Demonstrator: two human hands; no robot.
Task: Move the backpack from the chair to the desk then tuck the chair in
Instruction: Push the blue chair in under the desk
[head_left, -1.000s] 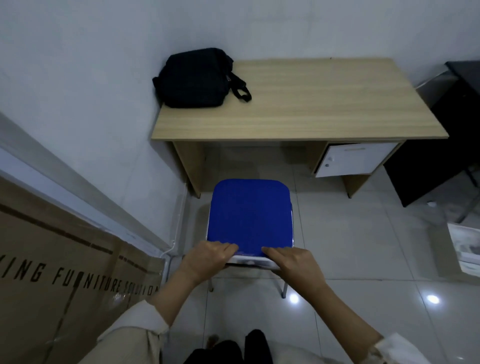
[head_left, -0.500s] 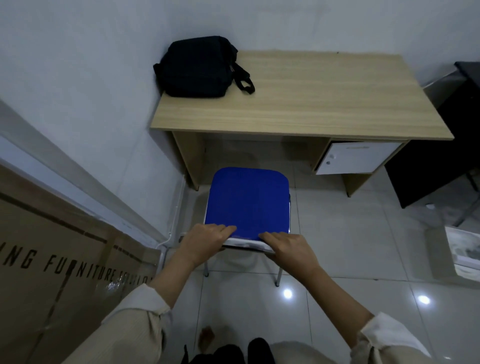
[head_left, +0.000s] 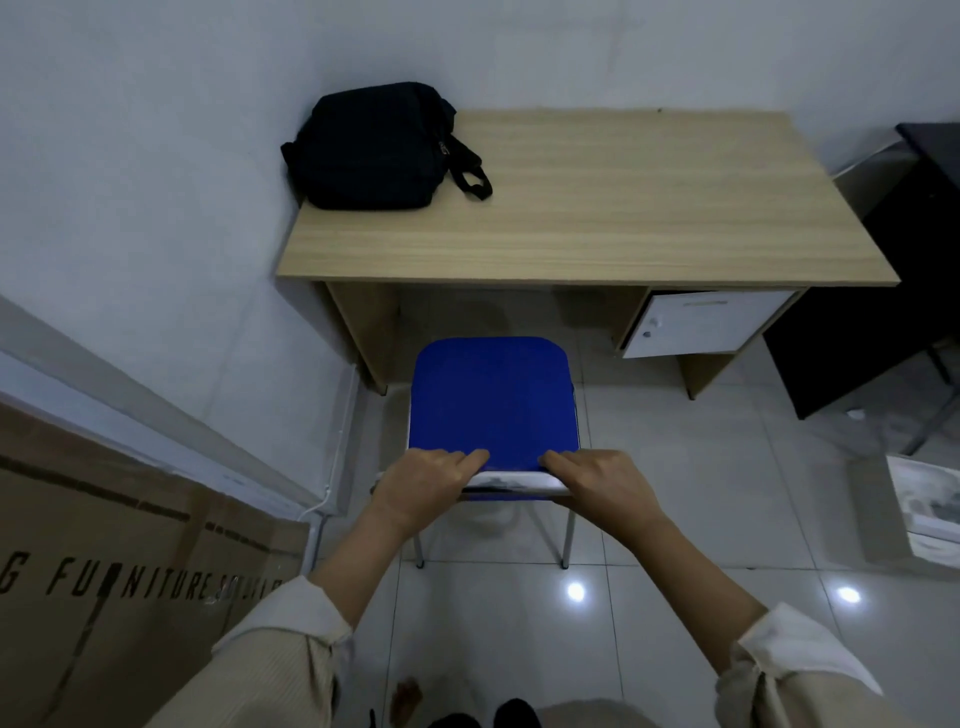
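Small tiled room, white walls, with a wooden desk set into the corner. Both hands are closed over the top rail of the chair back: the left hand grips the rail's left end, the right hand its right end, fingers curled over onto the blue chair. The seat's front edge lies just short of the desk's front edge, facing the knee opening. The backpack already rests on the desk's rear left corner, against the wall, its strap trailing toward the centre.

Risks, as judged from this position:
- The chair sits toward the left of the opening; a skewed push could drive a front leg into the desk's left side panel.
- An uneven push from one hand would rotate the chair toward the drawer unit.
- Legs may catch on tile joints, tipping the chair forward.
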